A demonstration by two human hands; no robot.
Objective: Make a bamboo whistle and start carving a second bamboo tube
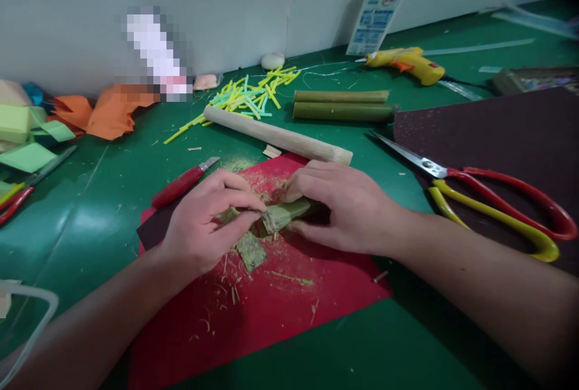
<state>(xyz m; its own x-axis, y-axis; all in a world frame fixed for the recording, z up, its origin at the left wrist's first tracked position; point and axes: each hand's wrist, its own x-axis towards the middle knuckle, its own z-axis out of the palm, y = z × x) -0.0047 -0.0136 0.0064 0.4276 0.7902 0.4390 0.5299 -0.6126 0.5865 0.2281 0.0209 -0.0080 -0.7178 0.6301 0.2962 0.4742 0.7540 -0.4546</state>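
My right hand (346, 209) is wrapped round a short green bamboo piece (283, 215) and holds it over a red sheet (266, 299). Against the cut end of that piece, my left hand (205, 221) pinches its fingers together on something small that I cannot make out. Green peelings and pale shavings (250, 251) lie on the sheet below both hands. A red-handled knife (183, 183) rests on the table just beyond my left hand, untouched.
A pale wooden rod (275, 135), two green bamboo lengths (341, 105) and several yellow-green straws (246, 96) lie behind. Red-and-yellow scissors (488, 203) rest on a dark sheet (497, 131) to the right. A yellow glue gun (407, 63) and coloured paper (27, 131) sit further off.
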